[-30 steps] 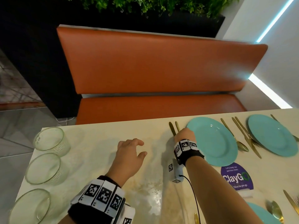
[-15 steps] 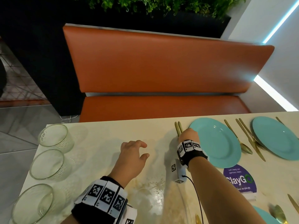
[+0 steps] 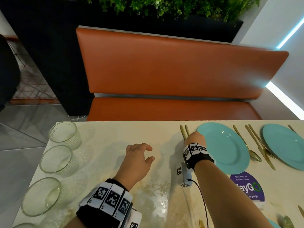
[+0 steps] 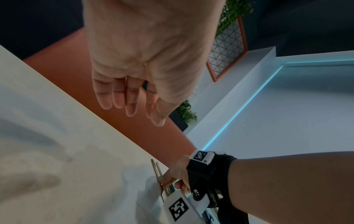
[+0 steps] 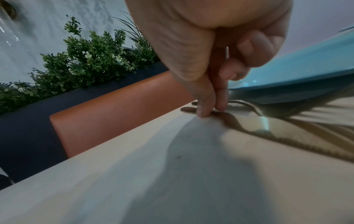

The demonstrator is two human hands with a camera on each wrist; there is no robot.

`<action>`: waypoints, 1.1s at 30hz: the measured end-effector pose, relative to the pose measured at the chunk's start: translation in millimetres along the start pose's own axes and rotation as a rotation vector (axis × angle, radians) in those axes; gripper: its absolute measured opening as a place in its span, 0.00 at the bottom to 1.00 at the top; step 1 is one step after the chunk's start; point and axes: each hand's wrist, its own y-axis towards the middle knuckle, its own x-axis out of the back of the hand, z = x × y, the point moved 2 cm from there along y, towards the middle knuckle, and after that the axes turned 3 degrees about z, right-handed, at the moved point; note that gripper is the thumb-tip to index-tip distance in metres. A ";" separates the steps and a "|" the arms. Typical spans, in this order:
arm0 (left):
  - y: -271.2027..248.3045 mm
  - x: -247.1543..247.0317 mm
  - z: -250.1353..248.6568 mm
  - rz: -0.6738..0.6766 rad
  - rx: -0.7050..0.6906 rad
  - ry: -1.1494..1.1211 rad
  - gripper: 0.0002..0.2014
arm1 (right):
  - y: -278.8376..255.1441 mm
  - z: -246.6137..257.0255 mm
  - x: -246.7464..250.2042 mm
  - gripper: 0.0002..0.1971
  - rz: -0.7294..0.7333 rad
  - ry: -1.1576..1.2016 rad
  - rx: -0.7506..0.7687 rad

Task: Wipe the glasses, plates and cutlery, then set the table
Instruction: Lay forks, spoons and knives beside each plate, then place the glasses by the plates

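The right hand (image 3: 195, 138) is down on the table (image 3: 115, 134) just left of the near plate (image 3: 225, 145). Its thumb and forefinger pinch the handle of one of two gold utensils (image 3: 183, 131) lying side by side against the plate's left edge. In the right wrist view the fingertips (image 5: 204, 111) press on that handle while the other fingers curl into the palm. Which utensils these are cannot be told.

The left hand (image 3: 137, 159) hovers left of the plate, apart from the table, fingers loosely bent and holding nothing.

Right of the plate lie a spoon (image 3: 248, 145) and a knife (image 3: 259, 148), then a second plate (image 3: 283, 145). Three glasses (image 3: 56, 159) stand in a row far left of the plate, along the table's left edge. A purple sticker (image 3: 248, 186) sits just in front of the plate.
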 end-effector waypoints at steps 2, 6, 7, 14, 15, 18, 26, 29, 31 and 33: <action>-5.2 2.6 -0.6 -0.006 0.009 -0.012 0.16 | -3.7 2.3 3.4 0.08 0.002 -0.005 0.007; -23.6 9.8 -4.0 -0.016 0.006 -0.027 0.16 | -27.5 16.6 15.0 0.14 0.020 -0.093 0.087; -29.6 12.4 -4.9 -0.019 0.002 -0.031 0.16 | -38.0 21.6 19.4 0.17 0.026 -0.128 0.125; -81.6 40.9 -12.8 -0.054 -0.125 -0.078 0.16 | -154.4 47.6 25.4 0.20 0.141 -0.026 0.411; -91.9 47.3 -10.8 -0.074 -0.150 -0.092 0.16 | -173.6 48.6 21.3 0.20 0.153 0.022 0.426; -128.1 70.9 7.5 -0.154 -0.188 -0.164 0.15 | -234.0 48.7 -0.8 0.24 0.228 -0.007 0.509; -180.5 158.5 104.0 -0.475 0.098 -0.521 0.13 | -375.9 46.4 -96.5 0.43 0.570 0.055 0.633; -179.9 168.4 167.4 -0.457 0.329 -0.506 0.16 | -402.0 45.9 -130.0 0.50 0.600 0.126 0.608; -179.6 160.5 202.0 -0.402 0.415 -0.459 0.14 | -411.0 46.5 -147.2 0.55 0.590 0.177 0.608; -176.4 148.7 227.9 -0.314 0.452 -0.387 0.12 | -414.0 49.3 -161.5 0.58 0.547 0.220 0.617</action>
